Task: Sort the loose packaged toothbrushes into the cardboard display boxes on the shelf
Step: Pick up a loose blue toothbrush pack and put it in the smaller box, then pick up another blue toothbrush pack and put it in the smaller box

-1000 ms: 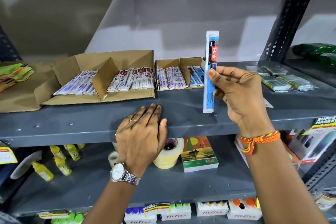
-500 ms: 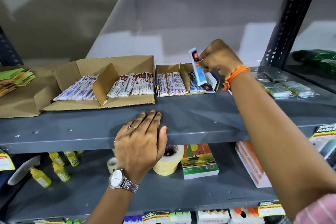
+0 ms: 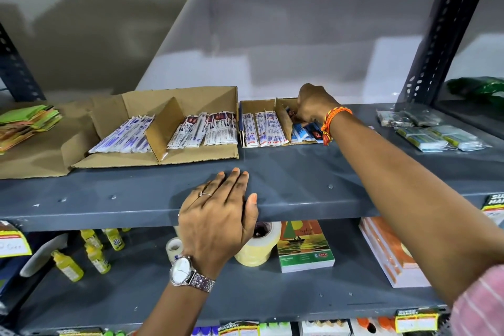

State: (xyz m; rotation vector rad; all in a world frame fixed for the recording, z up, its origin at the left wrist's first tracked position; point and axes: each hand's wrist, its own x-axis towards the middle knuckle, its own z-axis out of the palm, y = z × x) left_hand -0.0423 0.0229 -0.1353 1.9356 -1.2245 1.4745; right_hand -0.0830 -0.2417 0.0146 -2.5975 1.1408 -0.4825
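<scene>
Two cardboard display boxes stand on the grey shelf (image 3: pixel 286 166). The large box (image 3: pixel 191 153) holds white-and-blue packs on the left of its divider and red-topped packs on the right. The small box (image 3: pixel 253 108) holds white-and-red packs on the left and blue toothbrush packs (image 3: pixel 305 129) on the right. My right hand (image 3: pixel 313 105) reaches into that right compartment, fingers curled down onto the blue packs; whether it still grips one is hidden. My left hand (image 3: pixel 221 215) rests flat on the shelf's front edge, fingers spread, holding nothing.
Flattened cardboard with a stack of green and orange packets (image 3: pixel 27 123) lies at the far left. Clear-wrapped packs (image 3: pixel 436 133) sit at the right, by the rack upright (image 3: pixel 441 35). Tape rolls (image 3: pixel 259 245), yellow bottles (image 3: pixel 92 251) and booklets (image 3: pixel 304 245) fill the lower shelf.
My right hand carried the upright blue toothbrush pack from in front of the shelf back into the small box's right compartment and lowered it among the other blue packs. The left hand stayed put.
</scene>
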